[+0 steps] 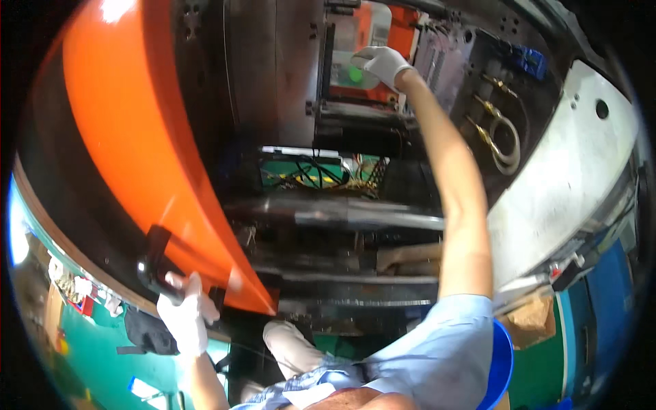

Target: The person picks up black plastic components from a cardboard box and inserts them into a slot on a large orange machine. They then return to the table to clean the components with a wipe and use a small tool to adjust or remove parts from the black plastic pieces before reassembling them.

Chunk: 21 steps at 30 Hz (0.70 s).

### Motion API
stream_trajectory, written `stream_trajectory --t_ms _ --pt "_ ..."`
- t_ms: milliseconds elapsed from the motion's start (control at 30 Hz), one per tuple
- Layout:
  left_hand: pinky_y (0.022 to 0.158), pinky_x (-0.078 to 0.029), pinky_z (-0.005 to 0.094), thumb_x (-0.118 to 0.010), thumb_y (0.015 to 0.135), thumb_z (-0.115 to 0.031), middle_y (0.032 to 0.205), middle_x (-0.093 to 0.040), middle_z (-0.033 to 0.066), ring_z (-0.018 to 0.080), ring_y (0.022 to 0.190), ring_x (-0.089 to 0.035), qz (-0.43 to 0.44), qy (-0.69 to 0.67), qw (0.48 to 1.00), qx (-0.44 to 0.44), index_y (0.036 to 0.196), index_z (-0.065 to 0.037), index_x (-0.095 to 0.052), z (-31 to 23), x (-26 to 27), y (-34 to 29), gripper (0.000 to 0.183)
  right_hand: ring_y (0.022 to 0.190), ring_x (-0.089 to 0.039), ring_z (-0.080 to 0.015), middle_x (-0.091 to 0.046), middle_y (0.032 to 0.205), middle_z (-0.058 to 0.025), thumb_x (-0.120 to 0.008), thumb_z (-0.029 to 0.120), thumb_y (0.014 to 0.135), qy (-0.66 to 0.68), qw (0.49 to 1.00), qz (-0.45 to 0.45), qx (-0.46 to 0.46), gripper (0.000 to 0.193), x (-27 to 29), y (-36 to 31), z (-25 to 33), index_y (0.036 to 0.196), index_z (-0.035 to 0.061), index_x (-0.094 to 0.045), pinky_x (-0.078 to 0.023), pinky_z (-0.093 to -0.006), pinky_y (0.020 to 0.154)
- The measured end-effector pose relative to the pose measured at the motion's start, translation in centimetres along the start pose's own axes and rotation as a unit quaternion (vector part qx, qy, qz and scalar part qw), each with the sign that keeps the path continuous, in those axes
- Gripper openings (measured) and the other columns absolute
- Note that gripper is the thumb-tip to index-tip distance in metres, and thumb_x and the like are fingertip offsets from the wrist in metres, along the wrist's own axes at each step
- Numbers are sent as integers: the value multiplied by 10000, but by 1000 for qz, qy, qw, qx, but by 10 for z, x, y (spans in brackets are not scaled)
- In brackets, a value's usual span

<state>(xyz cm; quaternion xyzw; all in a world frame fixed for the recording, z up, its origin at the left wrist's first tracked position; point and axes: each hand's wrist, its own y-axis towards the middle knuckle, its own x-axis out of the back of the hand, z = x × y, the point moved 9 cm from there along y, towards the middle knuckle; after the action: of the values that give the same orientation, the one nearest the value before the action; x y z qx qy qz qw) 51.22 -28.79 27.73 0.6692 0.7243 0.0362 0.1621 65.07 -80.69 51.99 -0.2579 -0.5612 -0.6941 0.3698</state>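
Observation:
My left hand point(184, 316), in a white glove, is closed round the lower end of a black door handle point(156, 254). That handle is fixed to the large orange machine door point(147, 143) on the left. My right arm stretches far into the open machine. At its end my right hand point(383, 63), also in a white glove, has its fingers bent and together beside the metal mould plates point(437, 58). A green round spot point(354, 74) shows just below those fingertips. Whether anything small is pinched there, I cannot make out.
Shiny horizontal bars point(355, 213) cross the machine in front of me. Brass fittings with a looped hose point(502, 140) stick out at the right, near a white panel point(567, 164). Cables point(314, 174) lie below. A blue bin point(501, 362) and a cardboard box point(533, 321) stand at my right.

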Motion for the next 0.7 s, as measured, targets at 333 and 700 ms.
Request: stream_trajectory --t_ms 333,700 --pt "314 -295 271 -578 904 -28 483 -417 28 121 315 -369 -62 -71 995 -30 747 -117 -351 14 15 -5 290 1232 -607 -325 -639 1329 -185 -669 557 909 270 952 -133 -61 715 -65 115 -46 1398 49 -551 -466 -388 1041" --pt "390 -341 246 -673 919 -204 564 -491 12 96 403 -435 -47 -14 996 -69 828 -109 -504 33 36 -1 215 1108 -652 -369 -676 1203 -214 -566 484 980 195 952 -228 -64 507 -55 128 -80 1217 44 -655 -498 -426 975"
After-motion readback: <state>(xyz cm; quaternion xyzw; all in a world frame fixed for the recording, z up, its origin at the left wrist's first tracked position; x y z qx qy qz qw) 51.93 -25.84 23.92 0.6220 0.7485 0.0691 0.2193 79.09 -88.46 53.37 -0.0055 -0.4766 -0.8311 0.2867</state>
